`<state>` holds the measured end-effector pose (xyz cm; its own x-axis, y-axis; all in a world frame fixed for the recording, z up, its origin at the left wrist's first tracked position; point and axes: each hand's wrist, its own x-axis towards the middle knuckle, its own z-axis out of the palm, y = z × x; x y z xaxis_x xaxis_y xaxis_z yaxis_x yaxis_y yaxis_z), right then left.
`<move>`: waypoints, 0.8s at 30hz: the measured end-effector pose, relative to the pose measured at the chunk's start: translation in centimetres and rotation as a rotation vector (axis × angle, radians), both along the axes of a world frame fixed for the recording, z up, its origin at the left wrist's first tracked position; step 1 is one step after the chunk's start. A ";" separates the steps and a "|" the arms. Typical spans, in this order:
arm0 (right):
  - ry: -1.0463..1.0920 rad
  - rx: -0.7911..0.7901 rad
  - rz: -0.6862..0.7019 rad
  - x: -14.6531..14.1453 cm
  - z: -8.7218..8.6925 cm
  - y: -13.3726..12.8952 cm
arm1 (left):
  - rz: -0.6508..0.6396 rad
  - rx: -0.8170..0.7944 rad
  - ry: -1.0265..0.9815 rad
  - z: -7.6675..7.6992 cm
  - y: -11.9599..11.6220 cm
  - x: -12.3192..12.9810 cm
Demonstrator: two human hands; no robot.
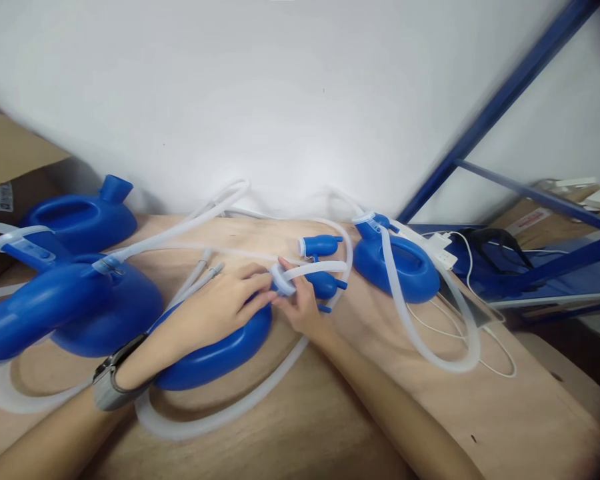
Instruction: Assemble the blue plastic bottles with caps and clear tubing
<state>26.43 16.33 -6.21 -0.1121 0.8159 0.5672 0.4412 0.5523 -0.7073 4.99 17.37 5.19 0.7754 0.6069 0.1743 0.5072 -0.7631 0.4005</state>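
Observation:
A blue plastic urinal bottle (pixel 225 350) lies in front of me, its middle partly hidden under my left forearm. My left hand (pixel 225 300) reaches over it, fingers closed around the bottle's neck end. Thumb and fingers of my right hand (pixel 303 308) grip the whitish cap (pixel 283 280) at that neck. From the cap a translucent white tube (pixel 317 268) runs out to the right. Just behind my right hand are two small blue funnel-like pieces, one in back (pixel 321 246) and one nearer (pixel 324 285).
More blue bottles stand at left (pixel 85 220) and right (pixel 397 270), with hoses looped across the wooden table (pixel 360 400). A cardboard box (pixel 15 153) is far left. A power strip (pixel 440 250) with cables and a blue metal frame (pixel 505 80) are right. A wall rises behind.

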 end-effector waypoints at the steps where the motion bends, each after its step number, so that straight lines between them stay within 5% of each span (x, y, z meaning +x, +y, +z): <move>1: -0.002 -0.003 0.017 0.1 0.2 0.1 | 0.036 -0.015 0.024 0.1 -0.1 -0.1; 12: 0.262 -0.204 0.338 1.6 2.7 0.3 | 0.106 -0.073 0.114 -1.2 1.0 -0.4; 24: 0.208 -0.180 -0.036 1.6 2.2 1.7 | 0.108 0.030 0.235 -0.9 0.3 -0.1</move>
<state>27.99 18.07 -4.00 0.0226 0.9072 0.4202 0.2935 0.3957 -0.8702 4.88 17.64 4.29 0.7275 0.6860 0.0162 0.6630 -0.7089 0.2406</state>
